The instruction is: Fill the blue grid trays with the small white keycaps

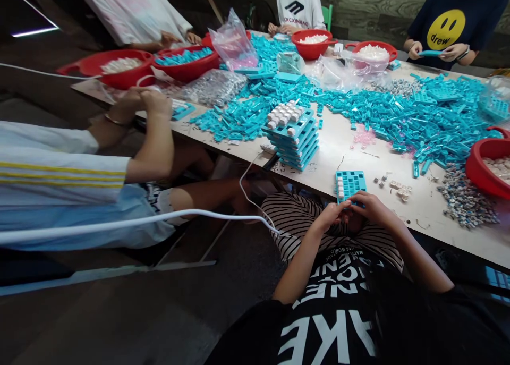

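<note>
A small blue grid panel (354, 183) rests at the table's near edge in front of me, with white keycaps (340, 188) in a column along its left side. At the panel's near left corner, the fingers of my left hand (333, 216) close on its edge. My right hand (370, 206) has its fingers bent and drawn together at the near edge, close to the left fingertips. Whatever lies between those right fingers is hidden. Left of the panel stands a stack of similar blue panels (297, 144), topped with white keycaps (285, 114).
Loose blue pieces (446, 118) spread over the table (332, 128). Small grey parts (468, 195) lie at right beside a red basket (488, 166). More red baskets (183, 67) and plastic bags stand farther back. A white cable (191, 212) crosses at left. Several co-workers sit around.
</note>
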Action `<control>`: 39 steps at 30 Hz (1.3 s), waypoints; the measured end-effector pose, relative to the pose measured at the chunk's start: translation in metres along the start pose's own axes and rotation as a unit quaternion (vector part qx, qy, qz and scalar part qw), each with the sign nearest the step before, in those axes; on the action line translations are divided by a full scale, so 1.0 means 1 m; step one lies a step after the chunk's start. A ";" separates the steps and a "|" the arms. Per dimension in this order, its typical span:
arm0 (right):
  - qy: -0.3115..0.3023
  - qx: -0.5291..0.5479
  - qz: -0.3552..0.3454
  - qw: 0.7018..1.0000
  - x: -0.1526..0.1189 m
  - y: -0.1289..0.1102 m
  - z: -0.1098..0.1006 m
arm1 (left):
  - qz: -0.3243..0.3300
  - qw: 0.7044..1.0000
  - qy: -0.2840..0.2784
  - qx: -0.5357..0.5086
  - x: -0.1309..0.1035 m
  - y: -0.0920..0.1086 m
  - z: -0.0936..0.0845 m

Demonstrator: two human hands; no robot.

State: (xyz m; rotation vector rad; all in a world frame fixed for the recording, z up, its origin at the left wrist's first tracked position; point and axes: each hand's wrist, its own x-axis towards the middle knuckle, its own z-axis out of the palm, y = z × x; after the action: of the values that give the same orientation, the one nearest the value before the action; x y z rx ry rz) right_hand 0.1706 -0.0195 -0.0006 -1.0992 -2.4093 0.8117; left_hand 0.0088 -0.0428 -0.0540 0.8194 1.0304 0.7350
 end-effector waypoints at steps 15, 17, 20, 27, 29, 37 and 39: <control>-0.010 -0.011 -0.022 1.000 0.002 0.003 0.004 | 0.093 0.993 0.069 0.015 0.002 -0.012 0.008; -0.014 -0.020 -0.020 1.000 0.002 0.004 0.004 | 0.097 0.993 0.067 -0.002 0.004 -0.016 0.008; -0.032 -0.024 -0.010 0.999 0.006 0.002 0.004 | 0.097 0.993 0.065 -0.012 0.009 -0.023 0.010; -0.013 0.033 0.026 0.999 0.002 0.002 -0.013 | 0.071 0.997 0.044 -0.004 0.010 -0.023 0.003; 0.099 0.021 0.053 0.993 -0.007 0.015 -0.025 | 0.042 0.999 0.029 0.004 0.009 -0.019 -0.002; 0.220 -0.212 0.122 0.945 -0.022 0.079 -0.064 | 0.007 0.997 0.035 -0.062 0.014 -0.012 -0.013; 0.203 -0.232 0.106 0.945 -0.014 0.079 -0.062 | -0.003 0.997 0.040 -0.064 0.017 -0.011 -0.012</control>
State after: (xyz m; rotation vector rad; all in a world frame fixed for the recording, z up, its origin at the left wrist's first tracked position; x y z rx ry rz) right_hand 0.2572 0.0336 -0.0046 -1.5439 -2.1938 0.0399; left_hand 0.0053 -0.0315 -0.0738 0.6815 1.0464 0.8255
